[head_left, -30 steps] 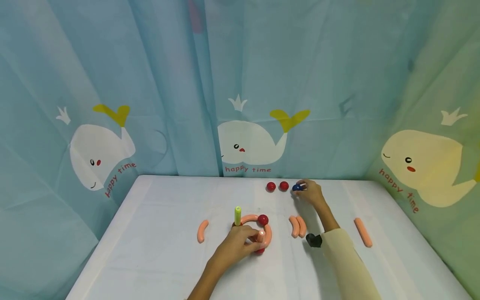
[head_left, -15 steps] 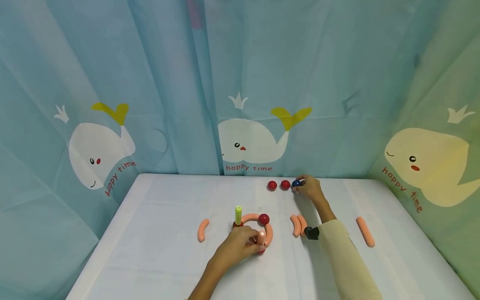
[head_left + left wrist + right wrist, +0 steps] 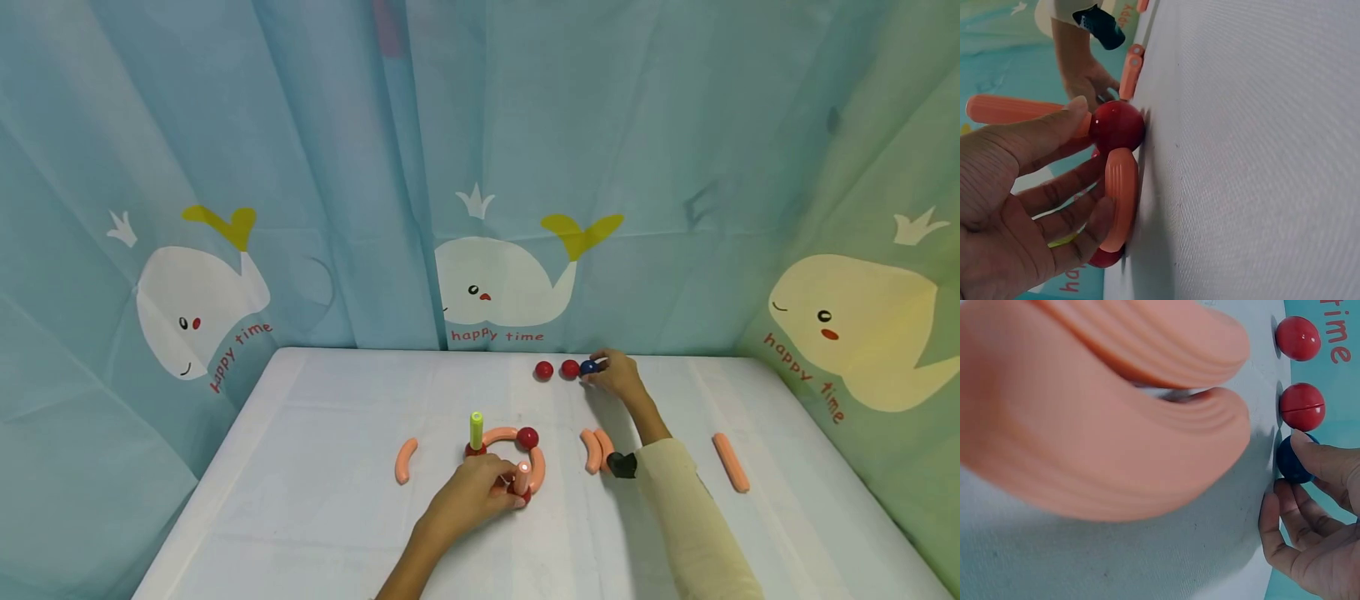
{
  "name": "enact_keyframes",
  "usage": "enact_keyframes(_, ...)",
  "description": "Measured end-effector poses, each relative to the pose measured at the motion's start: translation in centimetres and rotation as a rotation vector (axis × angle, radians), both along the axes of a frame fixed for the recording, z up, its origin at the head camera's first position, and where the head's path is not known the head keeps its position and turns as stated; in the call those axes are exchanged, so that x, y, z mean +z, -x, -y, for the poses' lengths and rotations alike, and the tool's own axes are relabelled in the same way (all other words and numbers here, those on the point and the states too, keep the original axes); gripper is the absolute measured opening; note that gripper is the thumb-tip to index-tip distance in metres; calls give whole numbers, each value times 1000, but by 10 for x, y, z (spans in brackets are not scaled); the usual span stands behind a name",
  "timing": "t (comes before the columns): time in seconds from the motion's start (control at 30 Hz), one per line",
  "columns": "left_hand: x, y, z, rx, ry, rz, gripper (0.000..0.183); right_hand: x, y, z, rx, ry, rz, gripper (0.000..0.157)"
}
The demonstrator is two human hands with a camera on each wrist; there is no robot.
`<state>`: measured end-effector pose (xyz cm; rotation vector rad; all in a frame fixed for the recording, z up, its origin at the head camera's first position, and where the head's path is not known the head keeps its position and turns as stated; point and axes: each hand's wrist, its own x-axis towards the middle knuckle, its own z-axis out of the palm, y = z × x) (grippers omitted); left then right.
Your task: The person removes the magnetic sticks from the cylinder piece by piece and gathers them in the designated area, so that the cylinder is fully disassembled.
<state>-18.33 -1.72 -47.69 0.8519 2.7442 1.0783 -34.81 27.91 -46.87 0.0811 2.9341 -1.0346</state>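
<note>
My left hand pinches an upright orange stick that stands on a red ball. That ball is part of a ring with curved orange sticks and another red ball. A yellow-green stick rises from a red ball on the ring's left side. In the left wrist view, my other left fingers lie along a curved orange stick. Toward the back edge, my right hand holds a blue ball between thumb and fingers, right against a red ball.
Another red ball sits left of that pair. Two curved orange sticks lie side by side near my right sleeve. A straight orange stick is farther right, a curved stick at left. A whale-print curtain hangs behind the table.
My right hand has slid the blue ball left, closing the gap to the nearest red ball. The left hand stays at the upright orange stick.
</note>
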Motion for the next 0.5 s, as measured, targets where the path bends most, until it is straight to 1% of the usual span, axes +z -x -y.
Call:
enact_keyframes(0.13,-1,0,0,11,23,12,18,2,-2,-1,-4,7,38,52)
enact_keyframes(0.23,-2,-1,-1,21,33,19,19,6,-5,-3,5,11,48,55)
enact_keyframes(0.3,-3,-1,-2,28,37,23,19,9,-8,-5,21,11,35,57)
enact_keyframes(0.37,-4,-2,-2,36,44,9,19,12,-12,-6,37,6,12,58)
enact_keyframes(0.5,-5,-3,-3,47,44,-5,19,26,-24,-3,84,-39,-83,51)
